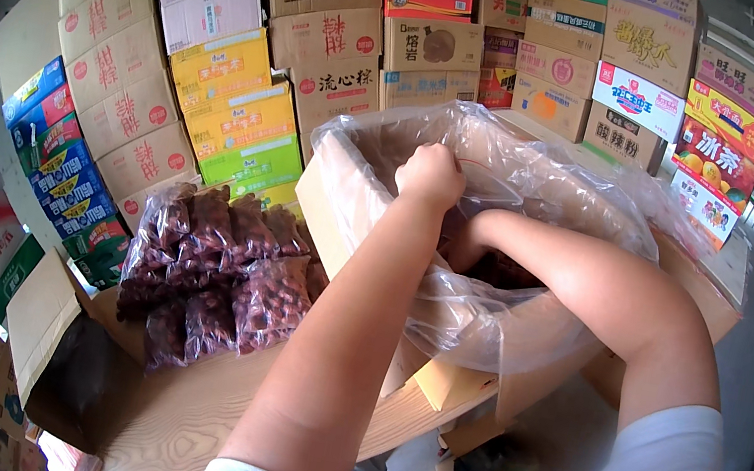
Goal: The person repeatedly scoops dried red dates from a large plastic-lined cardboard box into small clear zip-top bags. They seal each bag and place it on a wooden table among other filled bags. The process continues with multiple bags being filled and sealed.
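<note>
Left hand (429, 176) grips the clear plastic liner (509, 173) of a cardboard box (330, 217) while the right hand, hidden inside, cannot be judged, beside bagged red dates (219, 273).

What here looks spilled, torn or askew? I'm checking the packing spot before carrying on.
Nothing is spilled or torn. The filled bags of dried red fruit lie in a loose, uneven heap on the wooden table, and the clear plastic liner bunches crumpled over the cardboard box rim.
</note>
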The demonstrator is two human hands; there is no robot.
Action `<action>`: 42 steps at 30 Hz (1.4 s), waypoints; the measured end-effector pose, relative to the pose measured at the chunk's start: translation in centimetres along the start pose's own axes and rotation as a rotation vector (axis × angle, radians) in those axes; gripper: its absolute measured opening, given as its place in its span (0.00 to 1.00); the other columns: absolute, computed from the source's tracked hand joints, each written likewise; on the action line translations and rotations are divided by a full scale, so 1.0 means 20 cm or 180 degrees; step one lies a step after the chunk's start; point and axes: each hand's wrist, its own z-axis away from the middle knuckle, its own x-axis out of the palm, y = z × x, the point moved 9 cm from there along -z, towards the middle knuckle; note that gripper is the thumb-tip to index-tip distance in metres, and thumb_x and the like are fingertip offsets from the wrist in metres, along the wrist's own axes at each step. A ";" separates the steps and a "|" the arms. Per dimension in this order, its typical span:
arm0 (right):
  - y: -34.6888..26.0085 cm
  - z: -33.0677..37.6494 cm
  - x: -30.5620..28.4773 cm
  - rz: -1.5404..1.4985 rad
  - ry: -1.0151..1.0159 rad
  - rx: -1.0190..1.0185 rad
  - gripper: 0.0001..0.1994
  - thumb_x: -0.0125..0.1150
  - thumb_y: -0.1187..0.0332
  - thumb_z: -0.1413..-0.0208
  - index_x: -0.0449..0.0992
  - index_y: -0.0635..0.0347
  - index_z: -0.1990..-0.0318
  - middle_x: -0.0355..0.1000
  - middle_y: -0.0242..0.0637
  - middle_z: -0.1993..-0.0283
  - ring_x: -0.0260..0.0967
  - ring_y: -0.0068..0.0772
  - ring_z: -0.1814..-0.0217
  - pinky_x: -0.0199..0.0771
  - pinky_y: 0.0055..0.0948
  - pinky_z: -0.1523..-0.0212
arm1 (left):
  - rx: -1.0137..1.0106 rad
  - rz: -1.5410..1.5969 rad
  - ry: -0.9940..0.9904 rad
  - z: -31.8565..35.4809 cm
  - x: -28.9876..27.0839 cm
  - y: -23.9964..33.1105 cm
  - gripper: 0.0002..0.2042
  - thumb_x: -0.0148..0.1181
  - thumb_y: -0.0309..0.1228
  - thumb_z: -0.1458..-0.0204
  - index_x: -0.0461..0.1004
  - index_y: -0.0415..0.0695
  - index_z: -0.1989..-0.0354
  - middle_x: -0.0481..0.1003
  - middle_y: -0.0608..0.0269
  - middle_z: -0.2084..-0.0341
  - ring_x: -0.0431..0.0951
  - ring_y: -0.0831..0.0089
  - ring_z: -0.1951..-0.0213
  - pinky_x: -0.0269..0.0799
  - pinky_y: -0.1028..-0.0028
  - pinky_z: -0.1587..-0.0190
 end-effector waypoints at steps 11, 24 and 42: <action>-0.04 0.09 -0.02 -0.0103 0.0167 0.0413 0.16 0.62 0.70 0.56 0.69 0.57 0.58 0.67 0.33 0.51 0.59 0.25 0.48 0.57 0.22 0.46 | 0.0053 0.0085 -0.0233 0.00 0.04 0.00 0.10 0.56 0.30 0.54 0.82 0.49 0.65 0.79 0.55 0.61 0.79 0.60 0.57 0.74 0.65 0.53; 0.09 0.09 0.10 -0.1011 -0.0634 0.1003 0.23 0.66 0.65 0.54 0.67 0.54 0.49 0.67 0.32 0.48 0.61 0.22 0.45 0.60 0.22 0.46 | 0.0040 0.0065 -0.0191 -0.02 0.07 -0.02 0.10 0.57 0.31 0.56 0.82 0.49 0.66 0.79 0.53 0.64 0.79 0.58 0.59 0.74 0.63 0.54; 0.41 -0.20 0.28 -0.0526 -0.1860 0.0571 0.37 0.74 0.67 0.60 0.60 0.59 0.40 0.60 0.29 0.41 0.65 0.24 0.53 0.69 0.22 0.58 | 0.0168 0.0301 -0.0197 -0.05 0.09 -0.04 0.10 0.57 0.27 0.54 0.81 0.42 0.64 0.77 0.49 0.59 0.78 0.56 0.56 0.73 0.64 0.52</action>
